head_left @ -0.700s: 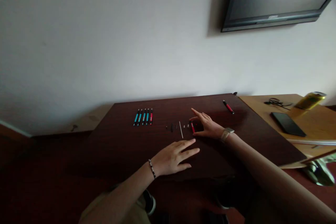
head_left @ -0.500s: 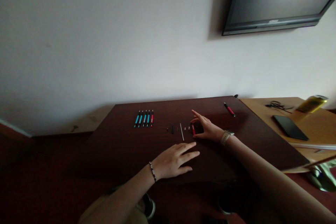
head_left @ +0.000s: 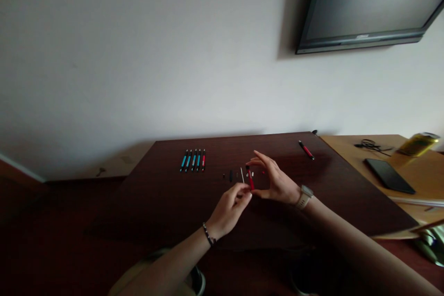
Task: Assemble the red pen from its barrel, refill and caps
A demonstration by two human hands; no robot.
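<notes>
both hands now lifted off table (head_left: 166,203). right hand (head_left: 275,180) has raised red pen barrel (head_left: 249,179) above small parts, fingers pinching it. left hand (head_left: 229,208), flat before, fingers now pinching barrel's lower end.

Both hands, left (head_left: 229,207) and right (head_left: 275,179), meet raised, fingers pinched.
</notes>
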